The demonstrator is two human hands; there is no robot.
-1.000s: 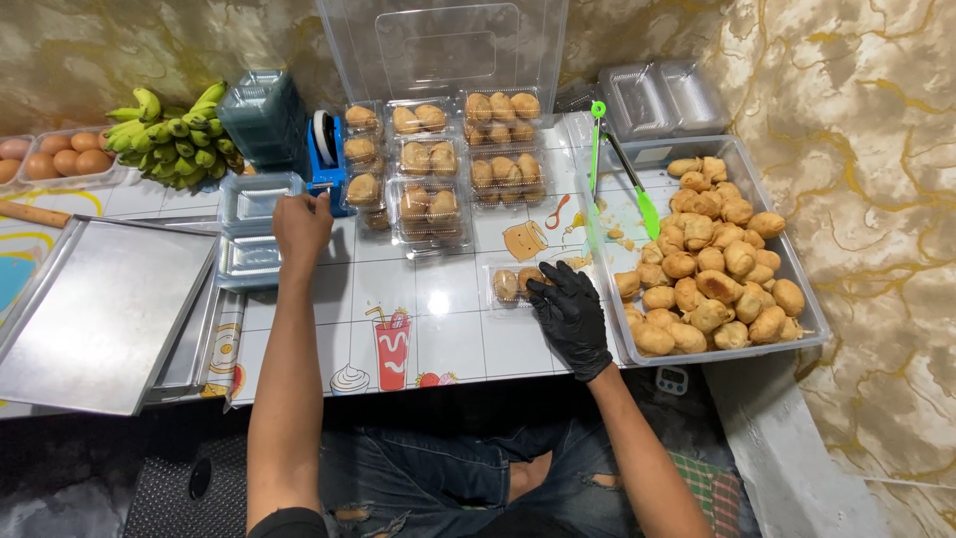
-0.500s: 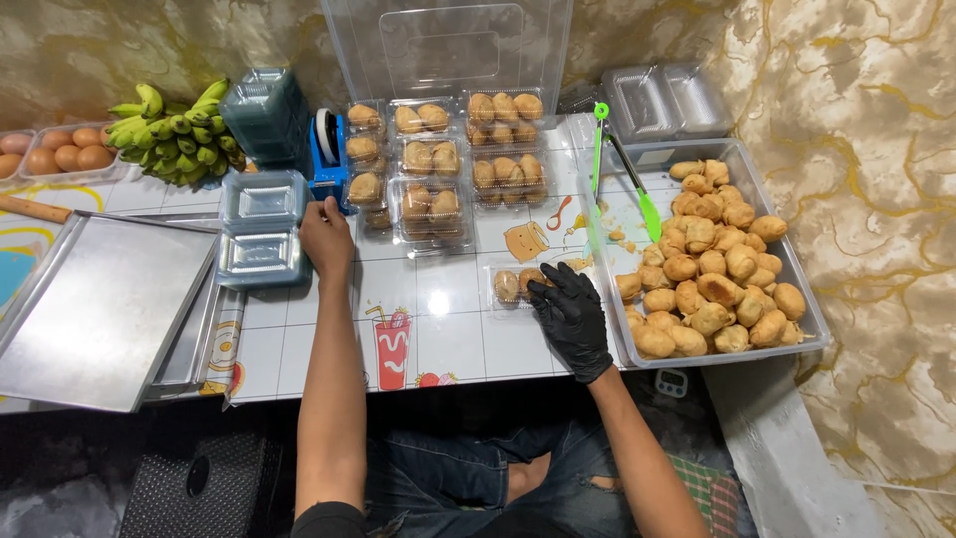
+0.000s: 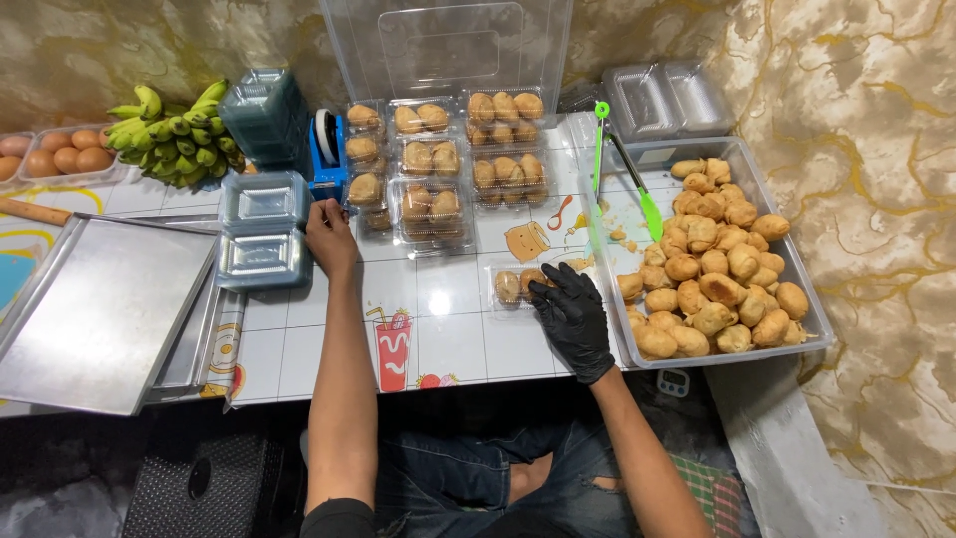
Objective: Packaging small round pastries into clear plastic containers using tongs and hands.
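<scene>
Now the right hand, in a black glove, is pressing flat and open on a small clear box of fried buns in the middle of the worktop. That box is lying with its long side running left to right. It looks light, thin and easy to squash, so holding it by the side edges seems best. The bare left hand is reaching by the blue tape holder, fingers curled; I cannot tell if it is holding anything. Empty clear boxes are sitting just left of it.

A tiled bench carries boxed pastries, a pastry tub, bananas, eggs, steel trays and a tape dispenser.
</scene>
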